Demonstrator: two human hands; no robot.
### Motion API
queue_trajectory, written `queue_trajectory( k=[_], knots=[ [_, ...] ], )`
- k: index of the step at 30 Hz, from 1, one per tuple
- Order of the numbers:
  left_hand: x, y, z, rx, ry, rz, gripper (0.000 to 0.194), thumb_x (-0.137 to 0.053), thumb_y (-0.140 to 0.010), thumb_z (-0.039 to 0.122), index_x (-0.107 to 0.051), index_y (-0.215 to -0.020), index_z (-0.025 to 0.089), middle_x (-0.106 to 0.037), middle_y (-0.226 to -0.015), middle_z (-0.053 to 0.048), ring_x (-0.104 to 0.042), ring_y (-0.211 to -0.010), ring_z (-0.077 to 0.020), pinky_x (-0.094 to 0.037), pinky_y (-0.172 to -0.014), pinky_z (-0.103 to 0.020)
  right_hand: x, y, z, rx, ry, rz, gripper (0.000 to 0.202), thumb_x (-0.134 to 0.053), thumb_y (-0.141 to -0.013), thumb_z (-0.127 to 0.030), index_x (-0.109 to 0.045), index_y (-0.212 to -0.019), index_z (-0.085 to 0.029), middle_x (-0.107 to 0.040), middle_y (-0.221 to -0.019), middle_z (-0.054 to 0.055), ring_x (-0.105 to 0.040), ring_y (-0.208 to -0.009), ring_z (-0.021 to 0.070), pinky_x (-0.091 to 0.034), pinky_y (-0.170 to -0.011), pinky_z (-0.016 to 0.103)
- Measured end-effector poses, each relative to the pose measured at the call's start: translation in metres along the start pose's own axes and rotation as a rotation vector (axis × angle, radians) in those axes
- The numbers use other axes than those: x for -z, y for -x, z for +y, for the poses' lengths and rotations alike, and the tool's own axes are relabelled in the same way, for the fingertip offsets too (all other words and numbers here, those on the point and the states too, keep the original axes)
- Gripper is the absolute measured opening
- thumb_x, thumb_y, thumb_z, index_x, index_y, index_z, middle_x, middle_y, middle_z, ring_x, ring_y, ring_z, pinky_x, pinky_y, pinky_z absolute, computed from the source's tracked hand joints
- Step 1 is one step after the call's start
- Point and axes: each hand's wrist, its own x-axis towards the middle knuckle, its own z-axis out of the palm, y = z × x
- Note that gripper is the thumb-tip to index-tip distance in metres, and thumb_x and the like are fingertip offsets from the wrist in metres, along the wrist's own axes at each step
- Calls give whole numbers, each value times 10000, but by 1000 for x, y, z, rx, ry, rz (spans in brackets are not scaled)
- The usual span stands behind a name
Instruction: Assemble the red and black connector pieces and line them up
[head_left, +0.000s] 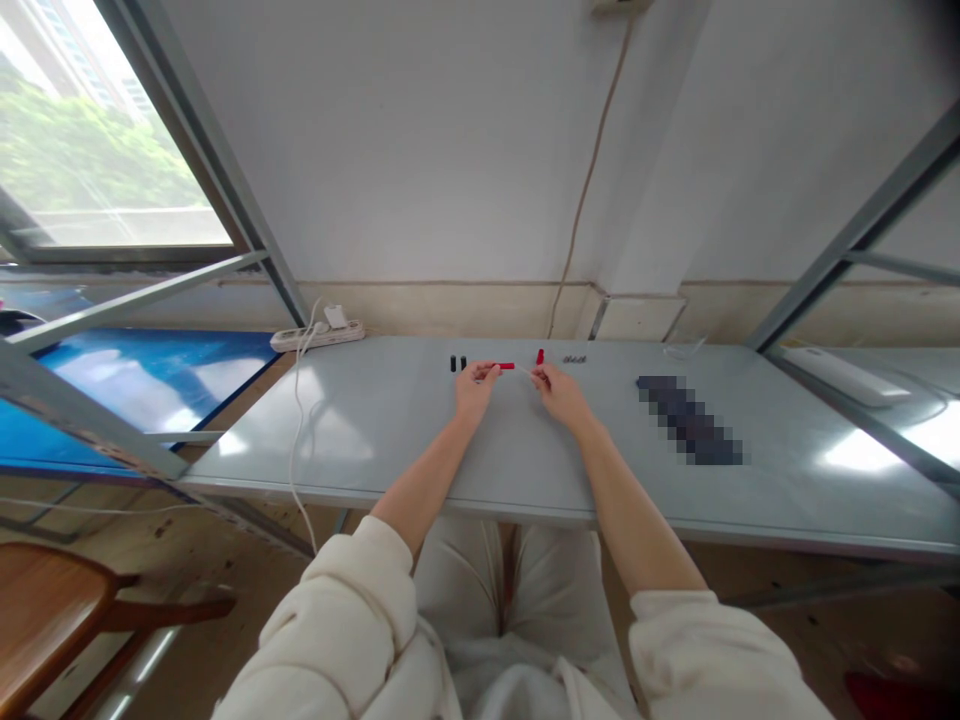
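My left hand (475, 385) is closed around a small red pen-like part (506, 366) whose tip points right. My right hand (559, 390) pinches a thin white piece (523, 370) that meets the red part between the two hands. A small red cap (540, 356) stands on the grey table (375, 420) just behind my right hand. Two small black caps (457, 363) stand left of my left hand. A few tiny dark bits (574, 359) lie to the right of the red cap.
A white power strip (315, 336) with a plugged charger lies at the table's back left, its cable hanging over the front edge. A blurred dark object (690, 420) lies at right. Metal shelf struts flank both sides. A wooden chair (52, 600) stands lower left.
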Motion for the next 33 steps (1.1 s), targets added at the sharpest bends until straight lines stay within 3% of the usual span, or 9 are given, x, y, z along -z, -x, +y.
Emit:
queue_trajectory(
  k=[14,27,33],
  knots=[
    [2,-1,6,3,56,52,163,-543,-702,284,-555,-782,142,-644,-706,-68,-585,-659,-131,-435,-635,-268,2,1,-9,58,-85,35,193,-342,-791,-249,-520,-826,-181,-544,-661,30,-504,-619,146,-382,-618,264],
    [1,1,12,99,177,2,83,-532,-705,215,-536,-742,141,-649,-709,-66,-587,-660,-126,-433,-665,-278,-2,-2,-5,72,-108,103,213,-360,-784,-268,-541,-856,-184,-582,-795,61,-526,-734,165,-397,-680,295],
    [1,1,13,48,169,-14,140,-551,-698,257,-551,-775,140,-652,-720,-68,-593,-680,-133,-437,-646,-269,1,-2,-8,41,-125,156,257,-357,-798,-309,-565,-866,-174,-586,-833,77,-527,-772,171,-401,-680,296]
  ],
)
